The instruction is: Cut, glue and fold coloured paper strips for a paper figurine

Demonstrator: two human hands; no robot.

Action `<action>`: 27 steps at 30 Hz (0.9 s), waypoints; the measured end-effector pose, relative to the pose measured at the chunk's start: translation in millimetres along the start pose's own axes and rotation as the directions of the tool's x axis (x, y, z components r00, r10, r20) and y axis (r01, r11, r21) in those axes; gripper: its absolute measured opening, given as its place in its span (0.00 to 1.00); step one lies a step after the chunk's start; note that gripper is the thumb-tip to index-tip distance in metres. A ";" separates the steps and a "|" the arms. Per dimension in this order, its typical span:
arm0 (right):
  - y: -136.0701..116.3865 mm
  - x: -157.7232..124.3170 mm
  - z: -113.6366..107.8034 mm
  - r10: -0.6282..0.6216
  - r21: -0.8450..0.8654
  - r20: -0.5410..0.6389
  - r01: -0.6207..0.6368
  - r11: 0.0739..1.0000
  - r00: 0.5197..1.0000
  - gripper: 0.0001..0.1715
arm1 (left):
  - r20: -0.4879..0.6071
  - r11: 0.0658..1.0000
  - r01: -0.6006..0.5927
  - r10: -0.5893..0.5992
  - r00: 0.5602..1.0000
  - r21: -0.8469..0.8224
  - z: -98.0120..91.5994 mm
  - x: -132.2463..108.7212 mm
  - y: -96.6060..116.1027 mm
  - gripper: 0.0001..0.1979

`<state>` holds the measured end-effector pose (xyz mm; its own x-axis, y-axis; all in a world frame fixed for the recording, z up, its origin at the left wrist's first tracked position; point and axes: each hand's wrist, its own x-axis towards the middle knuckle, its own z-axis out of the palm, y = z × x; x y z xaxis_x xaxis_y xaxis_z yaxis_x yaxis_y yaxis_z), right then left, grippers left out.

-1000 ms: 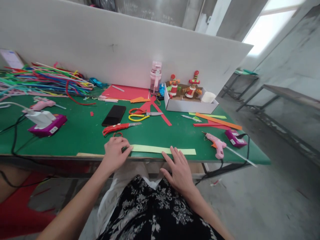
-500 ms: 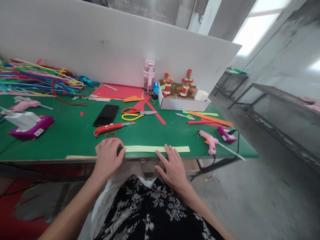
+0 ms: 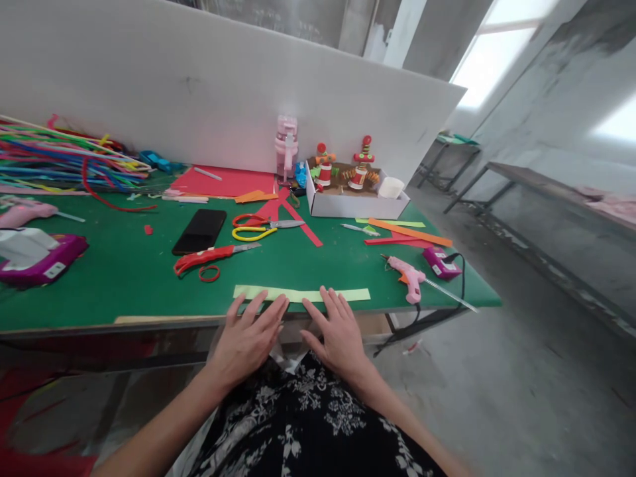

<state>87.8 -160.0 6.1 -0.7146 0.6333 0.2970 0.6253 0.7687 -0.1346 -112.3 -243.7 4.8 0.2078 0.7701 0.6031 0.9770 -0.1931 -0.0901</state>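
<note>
Paper strip (image 3: 303, 294), pale yellow-green, lies flat along the near edge of the green table (image 3: 124, 285), long side running left to right. Head view, the only one.

Left hand (image 3: 248, 338) is open, fingers spread, nothing gripped. Its fingertips (image 3: 282, 303) are at the strip's near edge, left of its middle; looks like touching, can't be sure. Right hand (image 3: 338, 331) is also open and flat, fingers apart, tips laid on the strip just right of its middle. Both palms hang off the table on my side of the strip.

- Beyond the strip, left: red ring (image 3: 209, 273), then red-handled cutter (image 3: 209, 255), with black phone (image 3: 199, 231) further back.
- Beyond the strip, middle: yellow and red scissors (image 3: 263, 227).
- Off the strip's right end: pink glue gun (image 3: 407, 275), near but apart.
- Far behind the strip: white box (image 3: 355, 207) with small figures.

Step in hand reads as flattening or steadying the strip. To do it well, I judge:
- pads flat, even light pressure so the thin paper doesn't crease
- one hand each side of the middle
- no sliding toward me, since the strip sits so close to the table edge
- stay clear of the glue gun tip
</note>
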 end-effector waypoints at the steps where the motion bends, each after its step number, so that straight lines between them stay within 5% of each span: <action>1: -0.1 0.0 -0.2 -0.001 0.000 0.002 0.001 1.000 1.000 0.33 | 0.001 1.000 -0.004 0.004 1.000 -0.001 1.3 -0.1 -2.2 0.19; 22: -15.0 9.3 -12.6 0.002 0.028 0.002 -0.002 1.000 1.000 0.35 | 0.060 0.999 0.008 -0.005 0.998 -0.049 -8.0 11.9 -2.5 0.18; 24: -19.3 15.0 -15.0 -0.093 0.058 0.010 0.093 0.994 0.996 0.32 | 0.034 0.996 0.063 -0.061 0.998 -0.067 -14.0 12.2 -11.3 0.17; 27: -19.8 28.4 -16.9 -0.134 0.141 0.029 0.129 0.982 0.991 0.24 | 0.028 0.952 0.300 -0.299 0.954 -0.061 -18.8 12.7 -35.3 0.17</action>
<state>60.5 -158.8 33.3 -0.8007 0.5269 0.2852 0.4777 0.8487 -0.2268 -145.0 -238.5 30.6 -0.0922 0.8092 0.5803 0.9897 0.0102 0.1431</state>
